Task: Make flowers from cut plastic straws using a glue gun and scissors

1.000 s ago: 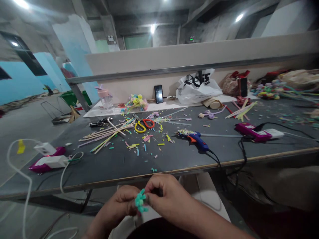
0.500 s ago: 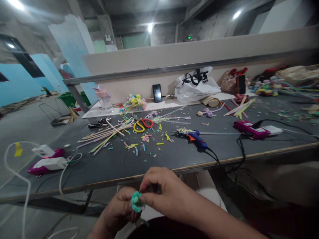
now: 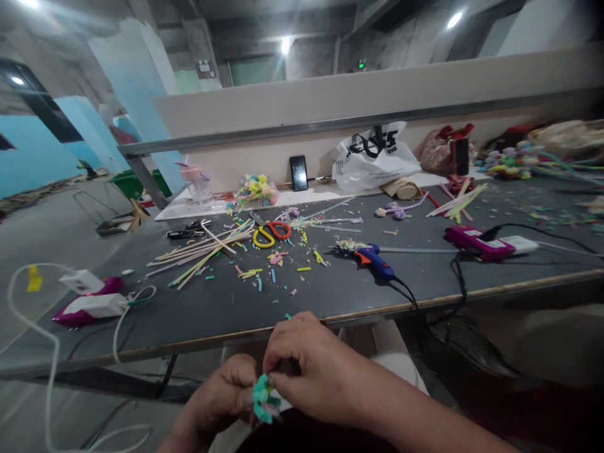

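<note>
A small teal flower-like piece sits between the two hands, just off the near edge of the desk and over the person's lap. It looks fuzzy and knobbly, with short stubby lobes around a paler middle, and a touch of pink shows low down. It is probably very light and soft, its lobes bending or squashing easily and its joints perhaps fragile, though the fuzz should keep it from slipping; the firm place to take hold is its base, not the lobe tips. The left hand has its grip closed around the side of the piece, while the right hand has its grip pinched at the upper edge; whether a separate bit lies between those fingertips cannot be told. Beyond, coloured scraps litter the desk, with a blue glue gun to the right, scissors farther back, and pale fuzzy strips fanned out to the left. Behind the scissors, a phone leans upright.
</note>
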{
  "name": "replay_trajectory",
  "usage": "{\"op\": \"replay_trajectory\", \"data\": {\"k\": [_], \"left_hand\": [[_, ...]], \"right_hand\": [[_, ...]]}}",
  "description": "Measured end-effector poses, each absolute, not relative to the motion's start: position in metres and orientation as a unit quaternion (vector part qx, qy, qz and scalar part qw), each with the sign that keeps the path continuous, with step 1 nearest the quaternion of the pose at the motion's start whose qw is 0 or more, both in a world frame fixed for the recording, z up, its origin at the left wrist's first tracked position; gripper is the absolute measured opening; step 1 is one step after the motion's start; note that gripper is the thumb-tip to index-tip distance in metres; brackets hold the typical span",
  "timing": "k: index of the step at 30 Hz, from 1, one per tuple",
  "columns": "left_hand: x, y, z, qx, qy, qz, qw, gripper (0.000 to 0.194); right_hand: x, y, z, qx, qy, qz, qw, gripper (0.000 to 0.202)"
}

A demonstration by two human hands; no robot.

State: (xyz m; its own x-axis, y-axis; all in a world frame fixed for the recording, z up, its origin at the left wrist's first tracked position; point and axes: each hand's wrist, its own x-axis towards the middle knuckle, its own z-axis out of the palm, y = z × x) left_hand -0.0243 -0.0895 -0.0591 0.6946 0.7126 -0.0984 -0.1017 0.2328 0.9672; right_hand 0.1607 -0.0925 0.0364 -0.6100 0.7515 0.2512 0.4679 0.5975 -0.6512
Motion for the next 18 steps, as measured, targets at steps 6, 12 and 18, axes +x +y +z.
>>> {"op": "replay_trajectory", "data": {"k": [6,12,18], "left_hand": [[-0.028,-0.087,-0.067,0.607,0.271,0.258,0.701,0.049],[-0.029,-0.081,-0.040,0.696,0.270,0.242,0.620,0.051],[-0.034,-0.081,-0.005,0.842,0.370,0.230,0.318,0.028]], "right_hand": [[0.157,-0.096,0.033,-0.382,-0.847,0.260,0.264,0.011],[0.166,-0.089,0.033,-0.384,-0.816,0.313,0.299,0.012],[0.174,-0.082,0.027,-0.481,-0.744,0.316,0.340,0.017]]}}
